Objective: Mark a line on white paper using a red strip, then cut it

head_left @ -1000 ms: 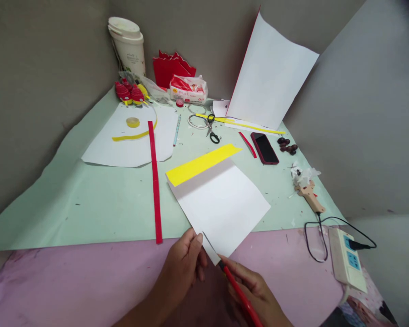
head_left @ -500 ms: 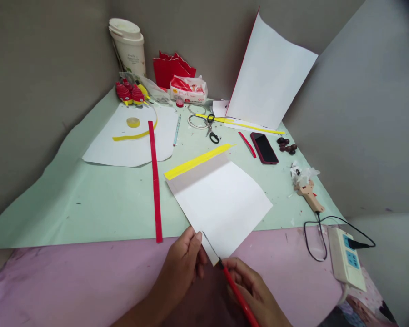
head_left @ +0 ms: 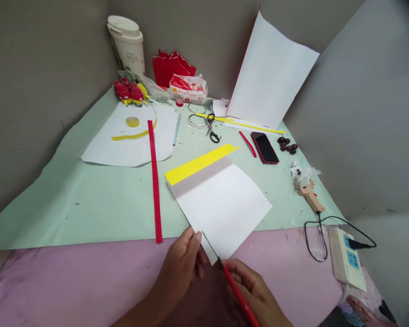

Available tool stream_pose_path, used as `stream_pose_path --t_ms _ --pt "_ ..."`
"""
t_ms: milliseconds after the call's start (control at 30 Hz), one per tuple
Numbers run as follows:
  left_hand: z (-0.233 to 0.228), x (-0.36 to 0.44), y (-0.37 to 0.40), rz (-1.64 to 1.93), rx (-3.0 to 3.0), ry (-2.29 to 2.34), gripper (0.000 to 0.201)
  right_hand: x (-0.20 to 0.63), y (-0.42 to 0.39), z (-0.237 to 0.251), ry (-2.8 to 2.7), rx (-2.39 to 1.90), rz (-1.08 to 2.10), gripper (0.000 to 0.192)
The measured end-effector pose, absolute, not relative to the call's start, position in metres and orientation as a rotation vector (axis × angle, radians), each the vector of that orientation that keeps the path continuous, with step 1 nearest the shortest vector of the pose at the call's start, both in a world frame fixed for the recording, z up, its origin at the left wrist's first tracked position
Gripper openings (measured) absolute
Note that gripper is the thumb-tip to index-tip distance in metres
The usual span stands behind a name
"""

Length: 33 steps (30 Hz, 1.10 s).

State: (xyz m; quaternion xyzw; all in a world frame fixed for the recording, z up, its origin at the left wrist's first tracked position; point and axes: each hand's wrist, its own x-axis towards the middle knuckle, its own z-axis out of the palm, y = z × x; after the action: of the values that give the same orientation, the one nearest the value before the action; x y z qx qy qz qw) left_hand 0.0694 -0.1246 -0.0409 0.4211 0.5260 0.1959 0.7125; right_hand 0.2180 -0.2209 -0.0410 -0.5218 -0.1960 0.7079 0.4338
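A sheet of paper (head_left: pixel 221 204), white on top, has a folded-over yellow strip (head_left: pixel 201 164) along its far edge. My left hand (head_left: pixel 186 254) pinches its near left edge between thumb and fingers. In my right hand (head_left: pixel 250 286), closed around it, is a pair of red-handled scissors (head_left: pixel 237 290), seen edge-on. Their thin dark blade lies over the paper's near corner, beside my left thumb; the lower blade is hidden. A red paper strip (head_left: pixel 156 195) lies left of the sheet.
Black-handled scissors (head_left: pixel 211 128), a phone (head_left: pixel 265 148) and a yellow tape roll (head_left: pixel 132 121) lie farther back. At right, a glue gun (head_left: pixel 308 195) is wired to a power strip (head_left: pixel 347 259). A cup (head_left: pixel 127 45) and a large white sheet (head_left: pixel 272 68) stand at the back.
The yellow fold at the sheet's far edge shows wider, tipped more toward me. My hands and the scissors have barely moved.
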Motion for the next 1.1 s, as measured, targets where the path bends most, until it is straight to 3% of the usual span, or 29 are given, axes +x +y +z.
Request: stream_pose_path --t_ms 233,1100 --pt "-0.042 0.069 -0.126 0.429 0.947 1.16 0.035 0.222 -0.224 -0.044 -0.658 -1.431 1.732 0.05" --pt "-0.043 0.067 -0.122 0.452 0.944 1.183 0.036 0.229 -0.223 -0.038 -0.63 -1.425 1.809 0.049"
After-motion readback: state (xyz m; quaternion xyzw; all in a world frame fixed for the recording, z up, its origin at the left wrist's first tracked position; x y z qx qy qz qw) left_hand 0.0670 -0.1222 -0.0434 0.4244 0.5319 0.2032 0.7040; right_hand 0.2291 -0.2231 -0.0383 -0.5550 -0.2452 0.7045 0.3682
